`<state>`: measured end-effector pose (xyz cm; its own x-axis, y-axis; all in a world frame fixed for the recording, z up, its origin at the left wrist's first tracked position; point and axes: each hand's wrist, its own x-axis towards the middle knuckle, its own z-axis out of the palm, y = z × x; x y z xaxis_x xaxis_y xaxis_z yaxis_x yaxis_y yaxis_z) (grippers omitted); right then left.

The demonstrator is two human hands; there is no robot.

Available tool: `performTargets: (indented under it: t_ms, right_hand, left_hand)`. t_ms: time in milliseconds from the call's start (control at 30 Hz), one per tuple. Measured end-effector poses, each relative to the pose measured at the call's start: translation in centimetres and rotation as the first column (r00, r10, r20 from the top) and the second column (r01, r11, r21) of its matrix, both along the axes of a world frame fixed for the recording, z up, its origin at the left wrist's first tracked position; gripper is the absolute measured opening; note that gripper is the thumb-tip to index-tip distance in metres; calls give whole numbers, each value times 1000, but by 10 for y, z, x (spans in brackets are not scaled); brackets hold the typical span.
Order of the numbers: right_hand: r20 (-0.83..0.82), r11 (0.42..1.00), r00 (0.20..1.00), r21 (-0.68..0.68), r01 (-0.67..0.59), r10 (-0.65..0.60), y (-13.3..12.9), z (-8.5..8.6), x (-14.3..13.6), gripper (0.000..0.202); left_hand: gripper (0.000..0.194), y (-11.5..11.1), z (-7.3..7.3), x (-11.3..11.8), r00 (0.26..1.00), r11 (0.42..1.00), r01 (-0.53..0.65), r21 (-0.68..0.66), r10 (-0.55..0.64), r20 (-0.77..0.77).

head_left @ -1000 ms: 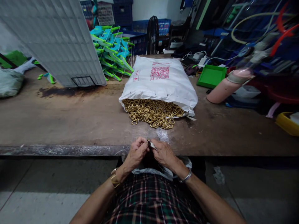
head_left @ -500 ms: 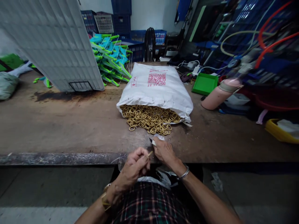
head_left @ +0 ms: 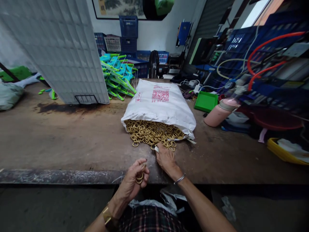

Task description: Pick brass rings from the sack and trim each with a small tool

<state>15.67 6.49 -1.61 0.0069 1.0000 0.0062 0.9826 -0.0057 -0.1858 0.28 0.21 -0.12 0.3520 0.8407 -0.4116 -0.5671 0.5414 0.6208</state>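
Note:
A white sack (head_left: 166, 103) with red print lies on the brown table, its open mouth facing me. Brass-coloured rings (head_left: 147, 132) spill from it in a heap. My left hand (head_left: 136, 177), palm turned partly up near the table's front edge, has its fingers curled around a few of these rings. My right hand (head_left: 166, 158) is at the front of the heap, closed on a small blade (head_left: 156, 149) with a pale handle; its fingertips are beside the nearest rings.
A grey ribbed panel (head_left: 72, 58) stands at the left, by green and turquoise plastic parts (head_left: 118, 74). On the right are a green tray (head_left: 206, 101), a pink bottle (head_left: 219, 112), hoses and a yellow basin (head_left: 285, 154).
The view has tilted upward. My right hand has moved forward to the rings. My left hand has turned, and rings now show in its fingers.

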Motion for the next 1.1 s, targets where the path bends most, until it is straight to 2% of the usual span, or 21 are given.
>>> performTargets:
  t_ms: [133,200,233,300,367,467,500,567,633,700,833,933,1033,1100]
  right_hand:
    - [-169,994,984,94,-48,64,-3,-3,6,16]
    - [-364,990,928,138,-31,80,-6,-4,6,17]
    - [-481,989,873,149,-9,80,-8,-3,5,18]
    - [-705,991,707,126,40,61,-13,0,-1,20]
    - [-870,998,493,25,63,-10,-19,4,-10,21]
    - [-964,980,179,-198,6,-196,-30,10,-21,24]
    - [-965,970,107,-242,-27,-238,-33,11,-24,25]
    - [-964,961,40,-267,-75,-264,-37,10,-28,27]
    - [-965,961,44,-261,-93,-258,-39,6,-30,27]
    - [-963,962,97,-259,-92,-250,-40,1,-31,27]
    - [-933,975,323,-199,-97,-159,-39,0,-28,29]
    - [-875,991,481,-106,-81,-54,-37,6,-23,21]
    - [-795,996,605,-22,-87,35,-35,12,-21,19]
    - [-743,993,665,-3,-121,79,-35,13,-22,20]
  left_hand:
    - [22,4,-5,-2,991,993,-53,-105,65,116]
    - [21,6,-6,-2,985,985,-88,-148,109,137]
    - [22,7,-7,-2,983,982,-103,-157,125,136]
    - [22,8,-7,0,984,982,-125,-140,141,112]
    - [22,9,-6,2,988,987,-132,-96,139,67]
    - [26,10,-3,6,992,992,-124,-36,124,-9]
    - [29,9,-2,7,992,993,-121,-17,120,-26]
    - [31,8,-3,9,992,993,-110,33,111,-60]
    - [30,7,-5,11,986,990,-112,89,122,-113]
    - [31,7,-8,12,969,981,-135,137,160,-186]
    - [30,8,-12,11,911,964,-136,230,213,-354]
    - [26,9,-10,7,793,930,-80,360,278,-543]
    - [18,7,-9,5,653,858,42,513,365,-664]
    - [15,6,-9,5,621,819,105,564,389,-680]
